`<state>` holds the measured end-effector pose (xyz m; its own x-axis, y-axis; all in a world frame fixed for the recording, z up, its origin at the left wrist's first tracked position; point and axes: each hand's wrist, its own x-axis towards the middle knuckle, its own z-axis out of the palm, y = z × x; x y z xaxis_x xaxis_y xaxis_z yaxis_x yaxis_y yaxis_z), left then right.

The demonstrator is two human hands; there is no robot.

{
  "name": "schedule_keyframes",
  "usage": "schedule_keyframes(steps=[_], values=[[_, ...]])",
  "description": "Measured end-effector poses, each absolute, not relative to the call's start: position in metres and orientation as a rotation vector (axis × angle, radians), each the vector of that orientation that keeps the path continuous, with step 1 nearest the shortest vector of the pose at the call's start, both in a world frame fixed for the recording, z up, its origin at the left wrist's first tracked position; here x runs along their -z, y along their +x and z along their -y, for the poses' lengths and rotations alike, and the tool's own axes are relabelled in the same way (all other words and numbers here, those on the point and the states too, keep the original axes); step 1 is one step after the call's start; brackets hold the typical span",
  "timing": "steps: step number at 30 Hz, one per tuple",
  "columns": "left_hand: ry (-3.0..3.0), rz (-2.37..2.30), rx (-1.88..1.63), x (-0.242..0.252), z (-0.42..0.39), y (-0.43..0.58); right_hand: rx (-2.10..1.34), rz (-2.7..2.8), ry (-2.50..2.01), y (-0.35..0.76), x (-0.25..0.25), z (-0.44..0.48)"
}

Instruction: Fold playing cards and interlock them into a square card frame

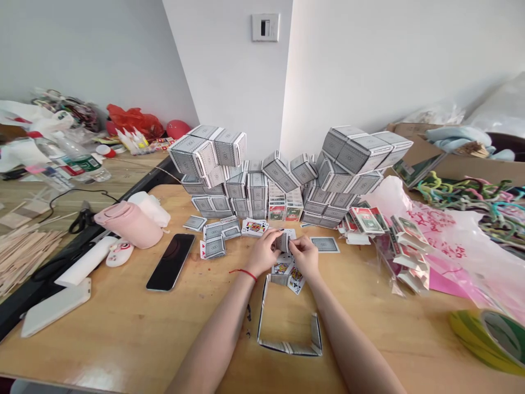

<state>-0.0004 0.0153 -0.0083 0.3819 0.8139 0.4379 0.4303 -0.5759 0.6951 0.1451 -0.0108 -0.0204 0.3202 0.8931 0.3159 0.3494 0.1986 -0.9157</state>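
Between my two hands, above the middle of the table, is a bent playing card (282, 242) with a grey patterned back. My left hand (266, 253), a red string at its wrist, pinches its left side. The fingers of my right hand (304, 255) close on its right side. Face cards (296, 280) lie on the table just below my hands. Nearer me, between my forearms, stands a low open frame of folded cards (287, 348). To the left of my hands are loose cards (214, 247), and a single card (325, 244) lies face down at the right.
Stacked card blocks (191, 156) rise behind my hands, with more blocks (348, 148) at the right. A phone (170, 262) and pink bottle (131, 224) lie left. Card boxes (367, 220), plastic bags (443, 235) and a tape roll (488, 336) occupy the right.
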Motion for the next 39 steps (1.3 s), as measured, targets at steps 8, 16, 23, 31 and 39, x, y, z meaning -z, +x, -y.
schedule_keyframes(steps=[8,16,23,31,39], values=[[2.125,-1.166,-1.172,0.009,-0.014,0.001,-1.048,1.045,-1.196,0.143,0.021,0.008],[2.159,-1.138,-1.158,0.007,-0.014,0.001,-1.146,0.959,-1.200,0.142,0.023,0.006],[2.169,-1.033,-1.252,-0.006,-0.010,0.002,-0.806,1.071,-1.308,0.146,0.027,0.003],[1.891,-1.150,-1.453,-0.002,-0.017,-0.001,-0.717,1.334,-1.230,0.147,0.021,0.008],[1.805,-1.141,-1.421,0.001,-0.018,-0.001,-0.573,1.357,-1.299,0.145,0.025,0.008]])
